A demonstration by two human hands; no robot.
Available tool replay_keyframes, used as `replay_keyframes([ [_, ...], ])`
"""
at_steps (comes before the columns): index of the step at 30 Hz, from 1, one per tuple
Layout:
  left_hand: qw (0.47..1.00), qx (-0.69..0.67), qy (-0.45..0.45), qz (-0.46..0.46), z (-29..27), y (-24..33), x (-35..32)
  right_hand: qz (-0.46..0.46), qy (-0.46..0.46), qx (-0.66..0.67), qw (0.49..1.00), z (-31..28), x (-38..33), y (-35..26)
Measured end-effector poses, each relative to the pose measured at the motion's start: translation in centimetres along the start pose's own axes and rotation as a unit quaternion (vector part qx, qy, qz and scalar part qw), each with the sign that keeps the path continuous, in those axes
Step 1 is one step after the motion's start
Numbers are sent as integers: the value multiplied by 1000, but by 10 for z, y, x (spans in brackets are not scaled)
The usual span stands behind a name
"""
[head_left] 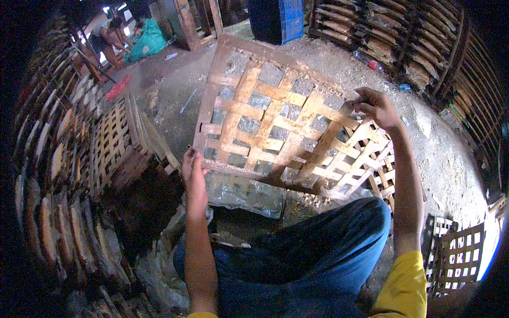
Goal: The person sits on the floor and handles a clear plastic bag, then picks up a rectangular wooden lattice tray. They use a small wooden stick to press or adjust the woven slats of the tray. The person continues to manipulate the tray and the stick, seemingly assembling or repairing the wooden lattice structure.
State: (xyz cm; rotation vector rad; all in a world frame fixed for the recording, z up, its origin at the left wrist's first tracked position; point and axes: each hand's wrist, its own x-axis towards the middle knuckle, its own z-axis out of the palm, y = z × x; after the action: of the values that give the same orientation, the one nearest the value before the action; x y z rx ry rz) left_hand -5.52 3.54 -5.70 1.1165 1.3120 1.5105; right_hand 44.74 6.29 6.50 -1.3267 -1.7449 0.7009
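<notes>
A wooden frame with a woven lattice of flat strips (273, 138) is tilted above my lap. My left hand (195, 172) grips its lower left corner, thumb on the near side. At the upper right of the lattice is my right hand (377, 108), its fingers curled and pinched together close to the strips. Whatever lies between those fingertips is too small to make out. Beneath the frame's lower edge, a crumpled clear plastic sheet (246, 197) covers a flat surface. Another woven lattice (384, 167) shows partly behind the frame's right side.
Stacked lattice frames (111, 146) stand at my left. Racks with layered slabs (392, 40) line the back right, and more lattice panels (461, 252) lean at the lower right. A blue crate (289, 21) stands far back. At the far left, a person (108, 40) bends over a green sack (148, 41).
</notes>
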Motion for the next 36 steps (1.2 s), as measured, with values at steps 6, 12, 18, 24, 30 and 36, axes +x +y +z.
replay_keyframes([
  [6, 998, 36, 59, 14, 11, 12, -14, -16, 58, -9, 998, 15, 5, 50],
  [12, 997, 2, 27, 74, 3, 46, -24, -38, 151, 25, 988, 31, -8, 56],
  [18, 990, 88, -100, 42, -15, 78, -44, -45, 219, -104, 969, 39, -28, 42],
  [24, 967, 187, -150, 84, 6, 91, -60, -51, 209, -133, 967, 54, -21, 47],
  [30, 984, 159, -78, 26, 10, 90, -64, -65, 194, -168, 964, 52, -25, 85],
  [36, 979, 205, -1, -4, -13, 116, -67, 126, 94, -121, 980, 33, -35, 143],
])
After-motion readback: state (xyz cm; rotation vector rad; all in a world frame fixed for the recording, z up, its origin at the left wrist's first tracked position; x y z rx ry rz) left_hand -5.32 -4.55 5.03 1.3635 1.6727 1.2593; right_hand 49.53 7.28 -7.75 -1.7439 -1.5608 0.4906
